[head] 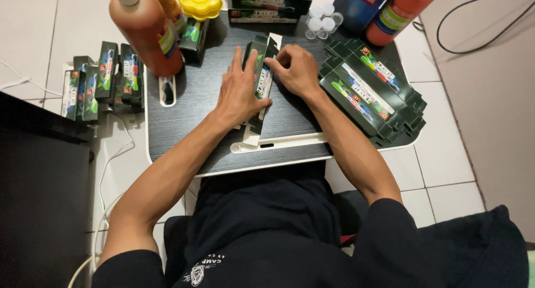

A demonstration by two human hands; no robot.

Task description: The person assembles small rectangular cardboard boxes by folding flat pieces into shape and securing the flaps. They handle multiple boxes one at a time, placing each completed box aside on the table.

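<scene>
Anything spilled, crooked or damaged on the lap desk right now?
No spill or damage shows. The stack of flat cartons hangs over the desk's right edge, fanned unevenly. Both hands, left hand and right hand, press on one dark carton. The bottles stand upright.

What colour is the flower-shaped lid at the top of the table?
Yellow flower-shaped lid, clearest in the head view.

A home floor workspace: low lap table [184,107] on white floor tiles [446,160], folded cartons [370,95] stacked about.
</scene>
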